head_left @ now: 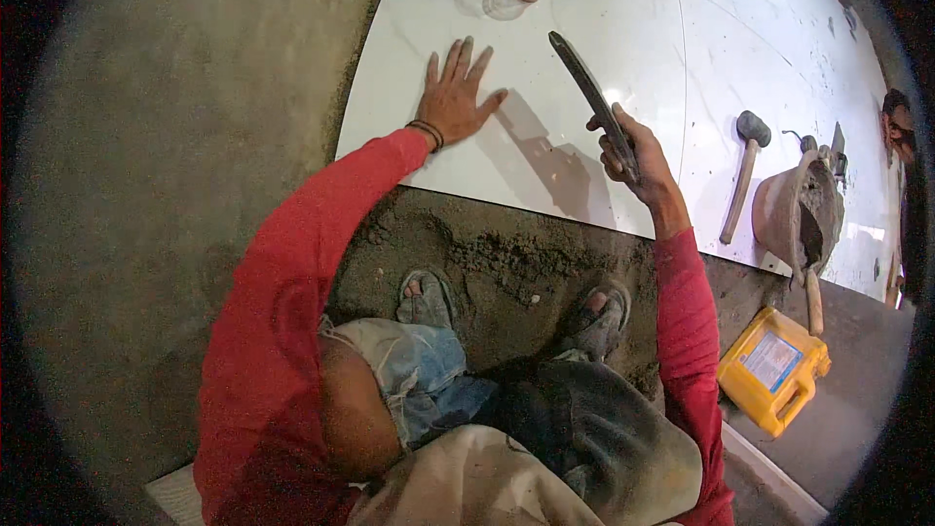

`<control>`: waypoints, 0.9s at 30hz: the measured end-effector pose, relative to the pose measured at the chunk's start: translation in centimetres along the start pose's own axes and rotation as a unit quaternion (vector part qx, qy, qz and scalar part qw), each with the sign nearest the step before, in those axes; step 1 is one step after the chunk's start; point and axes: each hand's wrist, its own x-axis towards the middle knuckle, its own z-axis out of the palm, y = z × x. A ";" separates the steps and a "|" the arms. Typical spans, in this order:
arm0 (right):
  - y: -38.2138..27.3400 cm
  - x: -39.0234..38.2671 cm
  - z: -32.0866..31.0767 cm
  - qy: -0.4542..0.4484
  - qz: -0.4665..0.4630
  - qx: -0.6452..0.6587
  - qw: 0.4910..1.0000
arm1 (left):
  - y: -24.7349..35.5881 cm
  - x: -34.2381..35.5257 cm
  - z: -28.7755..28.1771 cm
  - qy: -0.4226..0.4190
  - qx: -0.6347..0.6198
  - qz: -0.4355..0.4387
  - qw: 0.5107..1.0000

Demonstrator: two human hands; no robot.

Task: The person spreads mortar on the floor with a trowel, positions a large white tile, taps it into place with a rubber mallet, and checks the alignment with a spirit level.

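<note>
My left hand (453, 102) lies flat with fingers spread on a glossy white floor tile (399, 68), near the tile's left edge. Dark bands circle that wrist. In my right hand (638, 156) is a long, narrow dark tool (587, 88), gripped near its lower end and raised at a slant over the tile. It looks like a straight bar seen edge-on; its exact kind I cannot make out. The tool and arm cast a shadow on the tile between my hands.
A black-headed mallet (746, 170) with a wooden handle lies on the tiles at right, beside a mortar-stained bucket (794, 209). Nearer stands a yellow jerrycan (774, 370). Rough mortar (506, 253) borders the tile's front edge by my sandalled feet. Grey floor (195, 136) spreads left.
</note>
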 end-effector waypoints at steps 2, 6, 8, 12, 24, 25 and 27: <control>-0.7 -0.5 0.5 -0.043 0.004 0.011 0.999 | 0.4 1.0 0.4 0.003 0.016 -0.021 1.000; -1.1 -0.9 0.8 -0.048 0.016 0.003 0.999 | 4.3 2.0 1.4 -0.005 -0.021 0.089 0.996; -1.1 -1.1 0.5 -0.047 0.015 0.014 0.999 | 8.2 1.3 1.4 -0.050 -0.094 0.215 0.971; -1.3 -1.2 0.1 -0.120 0.008 0.045 0.992 | 14.5 -3.5 -0.1 -0.186 -0.229 0.371 0.880; -5.6 -8.6 21.3 -0.036 -0.401 -0.263 0.877 | 13.5 0.2 0.8 -0.003 -0.232 0.380 0.895; -4.5 -8.9 21.1 -0.032 -0.501 -0.255 0.826 | 15.8 1.9 0.8 0.006 -0.245 0.360 0.900; -5.4 -11.4 21.2 -0.070 -0.476 -0.330 0.812 | 15.1 3.1 -0.5 -0.001 -0.228 0.299 0.927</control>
